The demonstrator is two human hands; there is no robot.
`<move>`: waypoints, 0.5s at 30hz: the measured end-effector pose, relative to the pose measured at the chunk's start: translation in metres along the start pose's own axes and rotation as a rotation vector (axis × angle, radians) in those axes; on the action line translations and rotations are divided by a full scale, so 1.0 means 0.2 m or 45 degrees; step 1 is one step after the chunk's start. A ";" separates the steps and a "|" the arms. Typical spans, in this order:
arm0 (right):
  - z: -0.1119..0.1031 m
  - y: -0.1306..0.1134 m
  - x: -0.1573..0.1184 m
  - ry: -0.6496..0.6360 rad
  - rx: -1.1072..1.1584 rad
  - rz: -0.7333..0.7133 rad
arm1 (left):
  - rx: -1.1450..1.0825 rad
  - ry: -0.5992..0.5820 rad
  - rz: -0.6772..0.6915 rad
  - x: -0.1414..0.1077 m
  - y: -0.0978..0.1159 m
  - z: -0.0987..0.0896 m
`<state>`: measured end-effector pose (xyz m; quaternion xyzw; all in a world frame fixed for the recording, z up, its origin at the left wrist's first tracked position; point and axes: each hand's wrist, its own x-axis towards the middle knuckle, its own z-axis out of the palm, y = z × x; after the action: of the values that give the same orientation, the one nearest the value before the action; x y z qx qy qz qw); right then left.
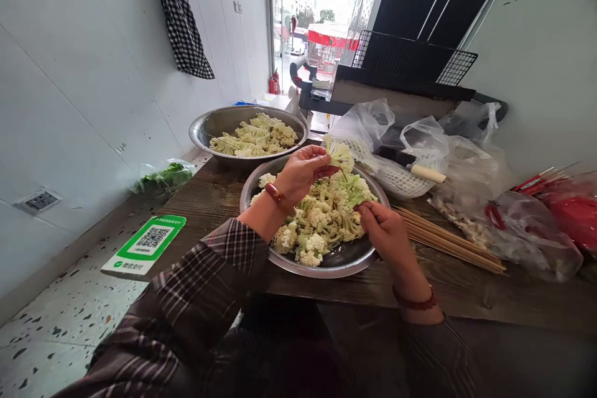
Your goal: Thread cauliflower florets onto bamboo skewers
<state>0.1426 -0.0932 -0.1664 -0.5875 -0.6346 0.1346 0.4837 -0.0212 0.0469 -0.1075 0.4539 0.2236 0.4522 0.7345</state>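
Observation:
My left hand is pinched around a pale cauliflower floret, raised over the rim of the near metal bowl. A little lower and to the right, my right hand has its fingers closed at the stem end of another greenish floret. A thin dark line shows between the two florets; I cannot make out whether it is a skewer. Beneath both hands, the bowl holds a heap of loose cauliflower.
Behind stands a second metal bowl with more cauliflower and thin sticks. Bamboo skewers lie to the right, beside plastic bags and a white basket. A green payment sign sits at the table's left edge.

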 end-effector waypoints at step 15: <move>0.01 0.00 0.00 0.005 0.005 0.023 | 0.025 0.039 0.056 0.00 0.00 0.00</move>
<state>0.1409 -0.0933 -0.1675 -0.5925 -0.6282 0.1391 0.4847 -0.0219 0.0472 -0.1079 0.4591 0.2290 0.4729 0.7163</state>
